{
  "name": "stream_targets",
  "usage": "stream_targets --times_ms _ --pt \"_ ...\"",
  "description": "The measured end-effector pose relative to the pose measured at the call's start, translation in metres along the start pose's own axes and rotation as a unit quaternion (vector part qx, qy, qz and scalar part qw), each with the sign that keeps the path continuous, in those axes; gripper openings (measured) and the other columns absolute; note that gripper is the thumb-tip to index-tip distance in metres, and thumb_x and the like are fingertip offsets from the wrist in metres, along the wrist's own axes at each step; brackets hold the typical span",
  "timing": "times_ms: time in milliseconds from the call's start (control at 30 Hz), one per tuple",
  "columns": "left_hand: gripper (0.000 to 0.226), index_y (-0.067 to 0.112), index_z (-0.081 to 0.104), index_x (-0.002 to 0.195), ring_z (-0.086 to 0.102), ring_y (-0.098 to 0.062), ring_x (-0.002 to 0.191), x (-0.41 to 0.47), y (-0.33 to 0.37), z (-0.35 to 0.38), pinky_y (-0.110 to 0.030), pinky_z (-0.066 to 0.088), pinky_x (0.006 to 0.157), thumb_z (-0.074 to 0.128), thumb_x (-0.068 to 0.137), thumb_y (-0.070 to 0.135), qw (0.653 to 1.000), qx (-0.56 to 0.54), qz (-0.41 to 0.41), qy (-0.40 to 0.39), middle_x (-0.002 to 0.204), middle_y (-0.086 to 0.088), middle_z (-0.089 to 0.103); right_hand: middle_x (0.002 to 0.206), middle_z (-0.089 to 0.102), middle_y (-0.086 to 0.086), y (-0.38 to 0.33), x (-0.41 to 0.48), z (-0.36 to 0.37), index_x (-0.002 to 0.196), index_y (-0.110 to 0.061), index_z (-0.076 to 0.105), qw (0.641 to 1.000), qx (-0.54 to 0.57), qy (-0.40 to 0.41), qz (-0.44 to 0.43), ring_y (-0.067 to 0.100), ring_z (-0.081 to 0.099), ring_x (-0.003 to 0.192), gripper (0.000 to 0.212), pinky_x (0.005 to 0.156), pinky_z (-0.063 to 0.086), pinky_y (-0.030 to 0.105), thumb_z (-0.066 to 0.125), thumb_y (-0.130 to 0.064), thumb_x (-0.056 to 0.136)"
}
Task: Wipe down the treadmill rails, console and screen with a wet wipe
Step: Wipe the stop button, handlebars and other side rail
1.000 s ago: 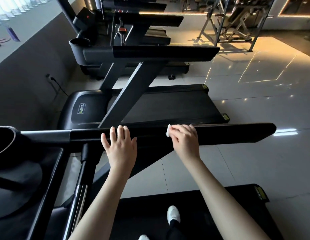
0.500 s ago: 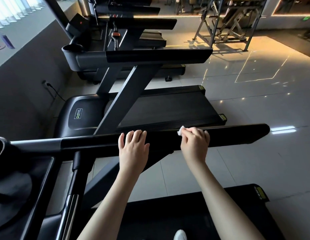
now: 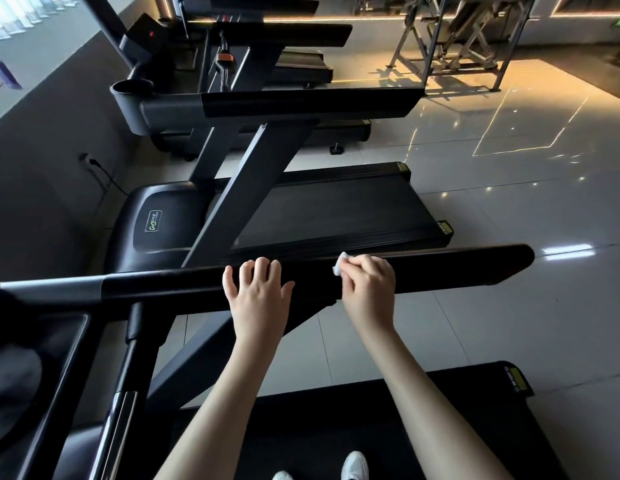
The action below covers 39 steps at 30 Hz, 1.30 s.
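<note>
Right hand (image 3: 369, 284) pinched a small white wet wipe (image 3: 339, 265) against the black rail (image 3: 440, 268) at mid-frame, fingers curled. Left hand (image 3: 258, 292) lay flat just beside it, fingers straight over the rail top. Second treadmill (image 3: 319, 209) sat beyond, upper centre.

two hands (image 3: 258, 299) (image 3: 369, 292), one wet wipe (image 3: 339, 265), two shoes (image 3: 282, 475) (image 3: 355, 465)

floor (image 3: 509, 323): pale glossy tiles with reflected light streaks.
middle treadmill (image 3: 336, 209): stands on the tiles, black deck.
near treadmill (image 3: 492, 417): just this side of the middle treadmill.
far treadmill (image 3: 301, 69): beyond it.
metal frame (image 3: 469, 32): beyond it, rightward.
</note>
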<state>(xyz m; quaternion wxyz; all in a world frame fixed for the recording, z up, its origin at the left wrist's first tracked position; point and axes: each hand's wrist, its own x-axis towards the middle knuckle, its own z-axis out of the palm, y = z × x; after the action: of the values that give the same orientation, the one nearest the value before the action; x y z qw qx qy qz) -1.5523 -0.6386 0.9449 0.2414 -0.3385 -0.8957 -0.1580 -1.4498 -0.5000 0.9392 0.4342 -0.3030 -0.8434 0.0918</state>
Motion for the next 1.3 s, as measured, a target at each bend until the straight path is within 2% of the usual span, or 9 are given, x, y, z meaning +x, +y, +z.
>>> stream_targets --times_ms 100,267,433,600,700,800,967,1167,1300 --pt "0.036 0.01 0.067 0.095 0.058 -0.032 0.098 0.0 0.001 0.0 -0.058 0.038 0.1 0.084 0.07 0.028 1.0 0.003 -0.007 -0.003 0.096 -0.006 0.062 0.074 0.061 -0.006 0.011 0.004 -0.005 0.072 -0.021 0.07 0.999 -0.011 -0.028 -0.035 0.021 0.056 0.074 0.018 0.085 0.047 0.046 0.066 -0.011 0.086" --pt "0.035 0.01 0.066 0.094 0.057 -0.031 0.1 0.001 0.004 0.0 -0.058 0.037 0.1 0.084 0.069 0.027 1.0 0.002 -0.017 -0.007 0.095 -0.005 0.062 0.075 0.064 -0.003 0.028 0.009 -0.01 0.073 -0.017 0.072 0.997 -0.018 0.014 0.079 0.029 0.061 0.073 0.017 0.083 0.048 0.048 0.063 -0.011 0.085" --pt "0.037 0.01 0.065 0.096 0.055 -0.032 0.102 -0.001 0.003 0.002 -0.059 0.037 0.099 0.084 0.069 0.026 1.0 0.006 -0.021 -0.009 0.098 -0.006 0.061 0.083 0.067 -0.006 0.027 0.006 -0.01 0.076 -0.019 0.074 0.998 0.023 -0.046 -0.035 0.019 0.057 0.082 0.024 0.094 0.042 0.049 0.053 -0.018 0.087" --pt "0.037 0.009 0.065 0.096 0.056 -0.033 0.102 -0.001 0.007 0.002 -0.059 0.036 0.1 0.085 0.068 0.025 1.0 0.004 -0.024 -0.015 0.099 -0.007 0.062 0.08 0.066 0.001 0.044 0.006 -0.019 0.077 -0.014 0.074 0.993 -0.044 0.023 0.105 0.031 0.063 0.081 0.013 0.099 0.041 0.059 0.064 -0.007 0.081" --pt "0.036 0.008 0.064 0.096 0.053 -0.031 0.104 0.0 0.009 0.003 -0.058 0.034 0.102 0.083 0.069 0.021 1.0 -0.002 -0.027 -0.016 0.101 -0.007 0.061 0.079 0.065 -0.001 0.03 0.005 -0.01 0.075 -0.014 0.073 0.999 -0.008 -0.001 0.041 0.028 0.061 0.077 0.015 0.088 0.048 0.055 0.064 -0.005 0.082" --pt "0.035 0.01 0.065 0.101 0.05 -0.027 0.105 0.0 0.014 0.005 -0.054 0.031 0.104 0.079 0.07 0.015 1.0 -0.023 -0.009 -0.014 0.105 -0.005 0.062 0.077 0.064 -0.006 0.039 0.008 -0.014 0.073 -0.02 0.073 1.0 -0.012 -0.023 -0.017 0.022 0.059 0.075 0.014 0.089 0.046 0.052 0.067 -0.013 0.083" --pt "0.036 0.014 0.064 0.115 0.055 -0.025 0.108 0.005 0.036 0.004 -0.047 0.035 0.103 0.063 0.081 0.021 0.995 -0.079 0.064 -0.023 0.115 -0.001 0.062 0.075 0.065 -0.001 0.051 0.011 -0.021 0.072 -0.017 0.074 0.993 -0.043 0.03 0.106 0.029 0.062 0.071 0.013 0.087 0.047 0.052 0.066 -0.01 0.081" --pt "0.034 0.014 0.068 0.102 0.058 -0.026 0.096 0.006 0.055 0.008 -0.051 0.042 0.098 0.081 0.072 0.023 0.994 -0.084 0.065 -0.04 0.101 0.0 0.063 0.076 0.065 -0.003 0.055 0.013 -0.021 0.075 -0.02 0.075 1.0 -0.018 -0.014 -0.007 0.025 0.06 0.07 0.012 0.082 0.046 0.044 0.069 -0.014 0.084" --pt "0.033 0.013 0.068 0.092 0.059 -0.027 0.089 0.01 0.058 0.009 -0.053 0.043 0.097 0.085 0.067 0.027 0.995 -0.061 0.059 -0.043 0.093 -0.001 0.062 0.075 0.064 0.0 0.066 0.016 -0.028 0.072 -0.017 0.074 0.99 -0.064 0.034 0.12 0.03 0.061 0.071 0.013 0.086 0.046 0.051 0.065 -0.011 0.08"
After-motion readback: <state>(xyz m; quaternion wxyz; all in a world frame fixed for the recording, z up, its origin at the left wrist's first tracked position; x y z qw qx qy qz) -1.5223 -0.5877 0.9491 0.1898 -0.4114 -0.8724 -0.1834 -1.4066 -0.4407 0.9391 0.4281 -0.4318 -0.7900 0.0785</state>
